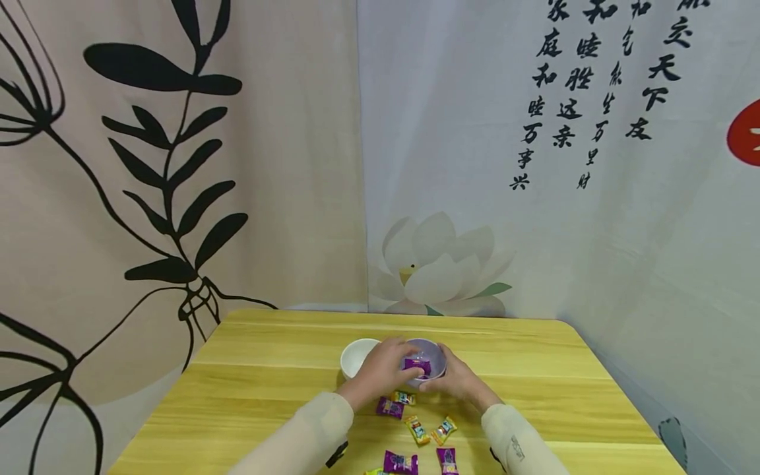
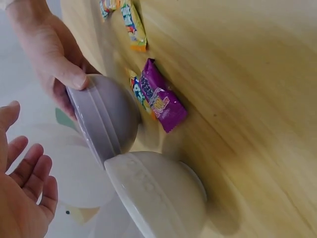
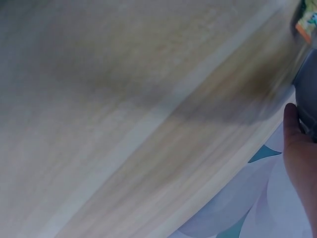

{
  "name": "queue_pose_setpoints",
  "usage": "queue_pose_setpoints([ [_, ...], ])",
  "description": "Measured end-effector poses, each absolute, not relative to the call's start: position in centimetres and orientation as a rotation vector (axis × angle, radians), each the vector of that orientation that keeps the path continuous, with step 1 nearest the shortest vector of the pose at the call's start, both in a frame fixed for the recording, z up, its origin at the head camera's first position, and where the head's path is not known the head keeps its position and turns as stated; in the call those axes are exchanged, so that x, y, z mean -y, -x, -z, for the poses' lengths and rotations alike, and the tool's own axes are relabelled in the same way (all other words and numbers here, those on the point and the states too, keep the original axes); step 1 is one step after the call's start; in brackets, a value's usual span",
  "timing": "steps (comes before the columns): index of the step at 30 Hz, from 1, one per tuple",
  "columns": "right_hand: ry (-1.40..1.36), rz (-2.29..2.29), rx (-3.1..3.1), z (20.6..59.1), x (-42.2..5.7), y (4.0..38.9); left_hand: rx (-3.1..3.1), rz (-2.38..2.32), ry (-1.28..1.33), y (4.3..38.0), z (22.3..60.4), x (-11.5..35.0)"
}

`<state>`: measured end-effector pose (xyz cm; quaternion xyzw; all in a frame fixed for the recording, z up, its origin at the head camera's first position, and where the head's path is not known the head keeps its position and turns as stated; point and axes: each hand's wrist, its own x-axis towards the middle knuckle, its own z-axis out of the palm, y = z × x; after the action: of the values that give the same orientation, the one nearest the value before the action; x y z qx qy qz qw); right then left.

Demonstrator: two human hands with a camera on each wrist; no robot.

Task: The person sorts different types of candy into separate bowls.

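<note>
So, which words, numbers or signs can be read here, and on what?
"家庭和睦万事兴": wall.
"和睦胜远亲": wall.
"和气能生万里财": wall.
"交天下友": wall; column top cut off.
Red sign: cut off, unreadable.
Purple candy, yellow candy, right sleeve: print too small or blurred.
</note>
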<state>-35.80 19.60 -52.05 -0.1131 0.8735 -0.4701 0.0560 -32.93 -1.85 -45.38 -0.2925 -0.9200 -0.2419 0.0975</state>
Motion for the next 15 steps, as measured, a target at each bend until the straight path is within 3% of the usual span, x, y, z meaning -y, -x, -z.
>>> queue_pose_setpoints([
  [15, 0.339, 1.422, -2.648, 52.1, -19.4, 35.6, 2.729, 0.844, 0.981, 29.7, 46.7, 5.2],
])
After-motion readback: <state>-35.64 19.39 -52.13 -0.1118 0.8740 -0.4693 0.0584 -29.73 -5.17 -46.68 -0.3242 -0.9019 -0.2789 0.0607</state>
